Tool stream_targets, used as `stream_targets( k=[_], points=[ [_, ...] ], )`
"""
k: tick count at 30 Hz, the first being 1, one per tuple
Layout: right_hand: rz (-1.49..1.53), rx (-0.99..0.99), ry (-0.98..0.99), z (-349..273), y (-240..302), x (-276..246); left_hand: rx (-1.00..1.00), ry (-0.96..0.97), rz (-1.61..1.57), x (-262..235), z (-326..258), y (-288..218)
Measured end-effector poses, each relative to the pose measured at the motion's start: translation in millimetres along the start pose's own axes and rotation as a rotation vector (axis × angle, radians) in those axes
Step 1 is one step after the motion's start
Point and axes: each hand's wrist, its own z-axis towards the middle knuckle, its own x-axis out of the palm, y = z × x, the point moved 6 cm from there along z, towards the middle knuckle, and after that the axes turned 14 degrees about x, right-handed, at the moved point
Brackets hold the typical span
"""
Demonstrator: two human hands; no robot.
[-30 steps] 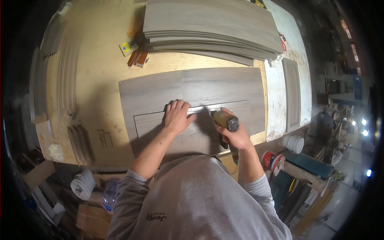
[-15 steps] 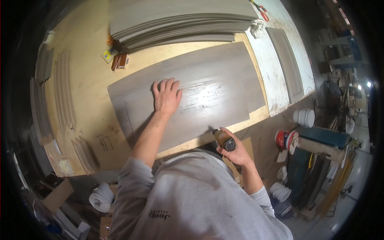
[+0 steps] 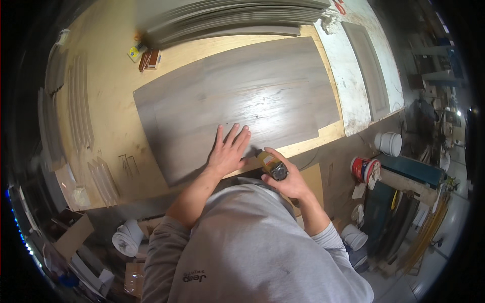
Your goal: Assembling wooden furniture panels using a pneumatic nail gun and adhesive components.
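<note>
A wide grey-brown wood panel lies flat on the workbench, with a bright patch of glare near its middle. My left hand rests on the panel's near part, palm down and fingers spread, holding nothing. Just beyond the near edge, my right hand is wrapped round a yellow and black hand-held power tool. The tool's dark front end points toward the panel, close to my left thumb. Whether it touches the panel I cannot tell.
Stacked grey boards lie behind the panel. Reddish-brown blocks sit at the far left of it, and thin strips farther left. A framed panel lies on the white surface at right. White buckets and a red bucket stand below.
My left hand has slid nearer across the panel, its fingers spreading flat. My right hand has brought the power tool left and closer to the panel's near edge. The view has shifted slightly.
</note>
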Motion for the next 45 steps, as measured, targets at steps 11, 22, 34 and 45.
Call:
stream_targets(
  k=[11, 22, 34, 45],
  points=[
    [-0.101, -0.016, -0.011, 11, 6, 8, -0.017, -0.125, -0.01, -1, -1, -1],
    [-0.064, 0.034, 0.026, 9, -3, 11, -0.02, -0.152, 0.005, -6, -3, -3],
    [0.339, 0.089, -0.003, -2, -23, -54, -0.201, -0.132, -0.067, -3, -48, 10],
    [0.26, 0.128, -0.289, 29, -36, -198, -1.002, -0.699, -0.295, 48, -241, 107]
  ],
)
